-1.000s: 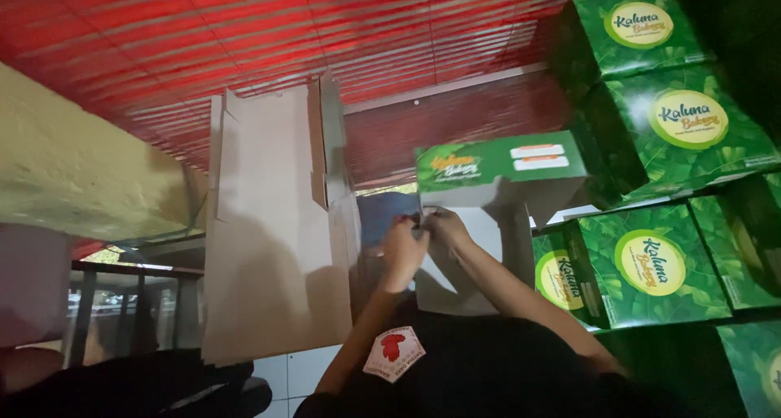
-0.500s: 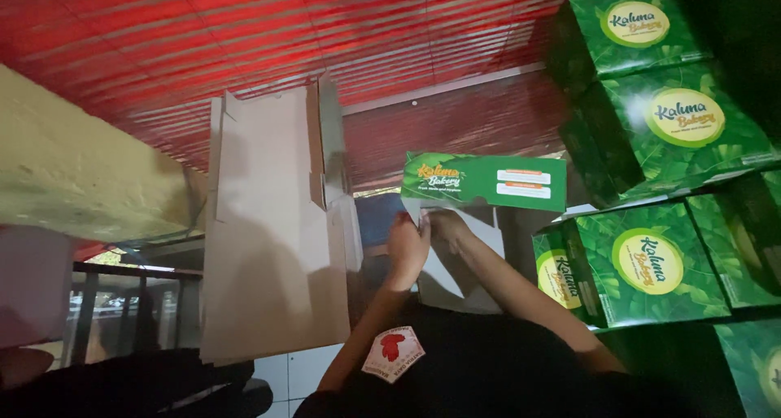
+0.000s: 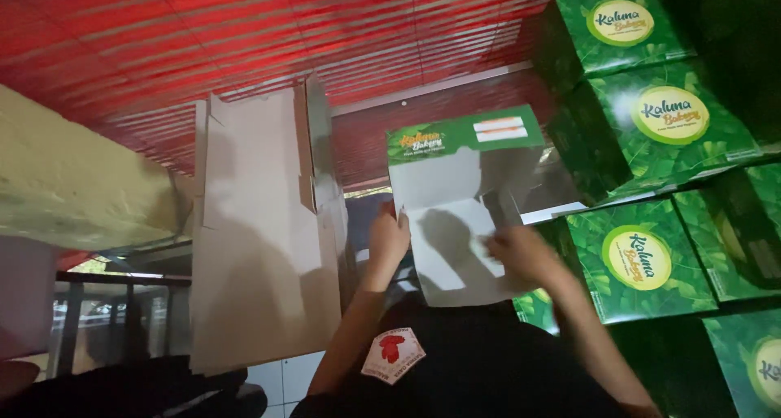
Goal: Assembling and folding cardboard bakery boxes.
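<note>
Both forearms are reaching away from the black-clothed torso toward a partly folded carton (image 3: 460,223), the largest thing in hand. The right forearm is lying long and diagonal from the lower right, ending at the right hand (image 3: 525,253), which is pressing flat on the carton's pale inner panel; its fingers are blurred, appearing loosely spread, and whether they are pinching anything I cannot tell. The left forearm is running more steeply, wrist straight, and the left hand (image 3: 388,239) is closing its fingers around the carton's left edge, thumb side toward the panel. The carton is sitting directly between and beyond the fingertips of both hands: a grey-white unprinted inside face with fold lines and shadowed creases, and, beyond the fingers, a green printed strip with leaf pattern and two small pale label bars. One side flap is standing out past the right fingers. Outboard of the right fingers a stack of finished green boxes (image 3: 651,133) is standing, each with a round cream-and-yellow emblem, close beside the carton. Outboard of the left fingers, a tall bundle of flat grey cardboard blanks (image 3: 260,239) is standing, just apart from the left hand. Beyond everything, a red ribbed surface (image 3: 244,35) is filling the frame.
</note>
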